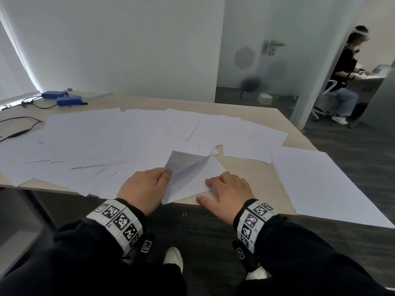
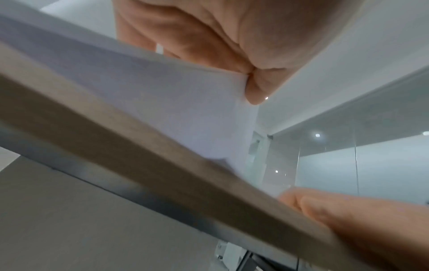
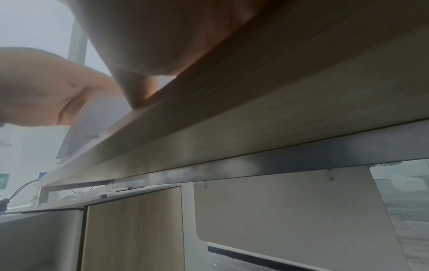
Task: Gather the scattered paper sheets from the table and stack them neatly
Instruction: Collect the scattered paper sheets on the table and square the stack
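At the near edge of the light wood-grain table (image 1: 267, 174), the left hand (image 1: 144, 189) pinches the left edge of a thin white paper sheet (image 1: 192, 178), thumb on top and fingers curled beneath, as the left wrist view confirms. That side of the sheet is lifted and bowed, showing a grey shaded underside, while its near corner pokes out past the table edge. The right hand (image 1: 226, 192) lies flat with fingers straight and spread, pressing the right part of the same sheet down onto the wood; it grips nothing.

The relation that matters: the sheet lies between the two hands, its long axis running diagonally from near-left to far-right, and the left hand alone has a hold on it. The neat white paper stack (image 1: 333, 184) sits to the right, overhanging the near right corner, so it is closer to the right hand. In my judgement, the sheet must travel rightward, past the pressing hand, to join it.

Farther back, many loose white paper sheets (image 1: 111, 137) overlap across the middle and left of the table. At the far left lie two blue rectangular boxes (image 1: 62, 97) with black cables (image 1: 23, 127).
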Demonstrator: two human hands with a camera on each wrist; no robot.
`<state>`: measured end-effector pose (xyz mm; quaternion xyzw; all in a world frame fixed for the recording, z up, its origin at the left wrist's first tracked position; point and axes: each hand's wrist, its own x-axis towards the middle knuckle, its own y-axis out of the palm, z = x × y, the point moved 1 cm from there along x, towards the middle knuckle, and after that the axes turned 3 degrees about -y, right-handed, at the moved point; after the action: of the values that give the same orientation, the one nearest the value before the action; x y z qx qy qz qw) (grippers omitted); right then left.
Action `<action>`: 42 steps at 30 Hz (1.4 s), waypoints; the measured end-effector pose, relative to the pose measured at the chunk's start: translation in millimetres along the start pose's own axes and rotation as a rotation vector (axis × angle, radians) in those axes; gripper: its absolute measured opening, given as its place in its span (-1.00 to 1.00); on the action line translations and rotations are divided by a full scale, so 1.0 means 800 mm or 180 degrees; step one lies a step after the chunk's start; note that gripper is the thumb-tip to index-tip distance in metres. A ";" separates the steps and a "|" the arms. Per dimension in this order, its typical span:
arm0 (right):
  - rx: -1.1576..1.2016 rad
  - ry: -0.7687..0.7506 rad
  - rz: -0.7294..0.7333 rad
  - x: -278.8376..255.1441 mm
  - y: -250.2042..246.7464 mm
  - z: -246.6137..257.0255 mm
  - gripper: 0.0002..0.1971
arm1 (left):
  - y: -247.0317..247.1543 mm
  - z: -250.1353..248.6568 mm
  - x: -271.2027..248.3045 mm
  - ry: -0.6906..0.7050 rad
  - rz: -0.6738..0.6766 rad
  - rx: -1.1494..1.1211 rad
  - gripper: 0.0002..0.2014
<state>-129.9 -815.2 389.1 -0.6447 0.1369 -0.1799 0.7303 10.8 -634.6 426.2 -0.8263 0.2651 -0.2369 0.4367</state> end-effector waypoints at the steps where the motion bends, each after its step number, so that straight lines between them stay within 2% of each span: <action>1: -0.0041 0.0023 -0.0022 -0.001 -0.001 0.001 -0.30 | -0.003 -0.004 0.000 -0.0025 -0.0103 -0.0141 -0.53; 4: 0.0052 -0.0087 -0.0113 -0.008 -0.006 -0.001 -0.37 | 0.000 -0.017 0.000 0.0148 -0.0168 -0.0180 -0.56; 7: 0.0798 -0.0387 -0.0260 -0.019 -0.009 -0.009 -0.49 | 0.017 -0.028 0.002 0.0625 -0.0008 0.0245 -0.63; 9: 0.1208 -0.0305 -0.0499 -0.020 -0.008 -0.018 -0.52 | 0.033 -0.030 0.004 0.0871 0.0186 0.0541 -0.64; 11: 0.1243 -0.0061 -0.0678 -0.018 -0.009 -0.023 -0.58 | 0.050 -0.028 0.004 0.0921 0.0473 0.0858 -0.59; 14: 0.1242 0.0155 -0.0521 -0.014 -0.007 -0.022 -0.65 | 0.065 -0.023 -0.002 0.0963 0.0658 0.1237 -0.41; 16: 0.1901 0.0259 -0.0471 -0.016 -0.009 -0.023 -0.72 | 0.067 -0.018 -0.004 0.1057 0.0661 0.1413 -0.26; 20: 0.3248 0.0304 -0.0785 -0.026 -0.015 -0.031 -0.82 | 0.059 -0.006 0.000 0.1311 0.0587 0.1335 -0.38; 23: 0.3376 0.0333 -0.1065 -0.027 -0.016 -0.034 -0.87 | 0.050 0.005 -0.004 0.1504 0.0475 0.1062 -0.48; 24: 0.3305 0.0385 -0.1118 -0.026 -0.017 -0.034 -0.85 | 0.049 0.010 -0.005 0.1544 0.0301 0.0842 -0.53; 26: 0.3124 0.0567 -0.1102 -0.024 -0.020 -0.033 -0.76 | 0.040 0.012 -0.007 0.1327 0.0129 0.0444 -0.59; 29: 0.3147 0.0768 -0.0648 -0.021 -0.030 -0.028 -0.46 | 0.029 0.007 -0.009 0.1179 -0.0054 0.0064 -0.50; 32: 0.3676 0.1090 -0.0097 -0.018 -0.044 -0.028 -0.23 | 0.026 -0.004 -0.013 0.1557 -0.0142 -0.0091 -0.56; 35: 0.4341 0.1518 0.0088 -0.013 -0.041 -0.041 -0.19 | 0.038 -0.009 -0.019 0.2177 -0.0075 -0.0151 -0.63; 37: 0.4566 0.1679 0.0081 -0.012 -0.038 -0.047 -0.32 | 0.046 -0.013 -0.021 0.2515 0.0081 -0.0122 -0.56; 39: 0.4498 0.1739 -0.0080 -0.017 -0.040 -0.047 -0.65 | 0.052 -0.015 -0.022 0.2620 0.0209 -0.0054 -0.53; 40: 0.4374 0.1727 -0.0135 -0.018 -0.042 -0.048 -0.82 | 0.053 -0.015 -0.023 0.2581 0.0246 0.0004 -0.53; 42: 0.4104 0.1693 -0.0336 -0.018 -0.044 -0.054 -0.89 | 0.050 -0.011 -0.022 0.2328 0.0259 0.0177 -0.48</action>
<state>-164.3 -850.9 418.1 -0.0226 0.1454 -0.4121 0.8992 -17.4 -647.6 393.6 -0.6636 0.4298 -0.5062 0.3445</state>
